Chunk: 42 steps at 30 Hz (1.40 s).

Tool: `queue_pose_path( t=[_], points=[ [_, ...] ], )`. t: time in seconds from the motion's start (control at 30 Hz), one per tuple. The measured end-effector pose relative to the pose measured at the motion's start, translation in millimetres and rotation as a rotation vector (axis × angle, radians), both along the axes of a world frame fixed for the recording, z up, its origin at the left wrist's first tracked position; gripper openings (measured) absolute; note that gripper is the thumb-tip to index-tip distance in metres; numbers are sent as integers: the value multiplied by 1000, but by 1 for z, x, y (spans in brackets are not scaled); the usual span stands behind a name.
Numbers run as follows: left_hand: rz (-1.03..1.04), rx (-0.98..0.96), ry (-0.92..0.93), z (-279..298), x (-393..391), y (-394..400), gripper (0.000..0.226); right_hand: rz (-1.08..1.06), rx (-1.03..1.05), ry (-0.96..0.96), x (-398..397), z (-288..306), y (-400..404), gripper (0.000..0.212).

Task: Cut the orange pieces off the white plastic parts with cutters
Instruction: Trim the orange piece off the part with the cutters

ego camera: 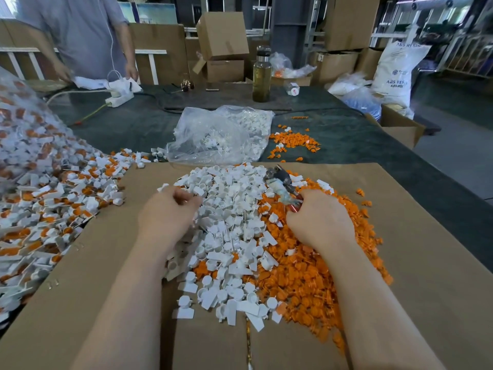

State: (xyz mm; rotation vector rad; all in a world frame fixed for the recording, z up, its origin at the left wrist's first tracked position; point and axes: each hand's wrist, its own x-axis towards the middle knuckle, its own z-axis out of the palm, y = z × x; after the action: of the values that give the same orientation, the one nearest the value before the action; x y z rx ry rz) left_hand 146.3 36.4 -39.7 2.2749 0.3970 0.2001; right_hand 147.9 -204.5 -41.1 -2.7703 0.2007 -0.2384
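A heap of cut white plastic parts lies in the middle of a flattened cardboard box, with a heap of orange pieces to its right. My right hand grips the cutters by their handles; the metal jaws point up and to the left above the white heap. My left hand rests on the left side of the white heap, fingers curled into the parts. I cannot tell whether it holds one. Uncut white parts with orange pieces attached are piled at the left.
A clear bag of white parts and a small scatter of orange pieces lie behind the cardboard on the dark table. Further back stand a bottle and a power strip. A person stands across the table. Cardboard boxes are stacked behind.
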Motion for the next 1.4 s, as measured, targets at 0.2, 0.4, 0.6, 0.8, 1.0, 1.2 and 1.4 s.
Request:
queue_pose_path(
  t=[0.2, 0.4, 0.6, 0.8, 1.0, 1.2, 1.4],
  points=[
    [-36, 422, 131, -4, 2, -12, 33, -6, -94, 47, -2, -3, 7, 27],
    [-77, 340, 33, -4, -1, -14, 12, -40, -116, 67, 0, -6, 9, 26],
    [-98, 230, -38, -4, -2, -18, 13, -41, -130, 55, 4, -7, 9, 21],
    [-38, -13, -137, -4, -3, -18, 14, -49, -124, 38, 5, -11, 10, 31],
    [-79, -217, -229, 0, -5, -22, 22, 3, -96, 19, 6, -11, 10, 16],
    [-78, -494, -250, 6, -6, -30, 14, 11, -19, -71, 5, -8, 8, 15],
    [-153, -730, -261, 9, -9, -44, 16, 30, 216, -157, 5, -3, 6, 11]
  ],
)
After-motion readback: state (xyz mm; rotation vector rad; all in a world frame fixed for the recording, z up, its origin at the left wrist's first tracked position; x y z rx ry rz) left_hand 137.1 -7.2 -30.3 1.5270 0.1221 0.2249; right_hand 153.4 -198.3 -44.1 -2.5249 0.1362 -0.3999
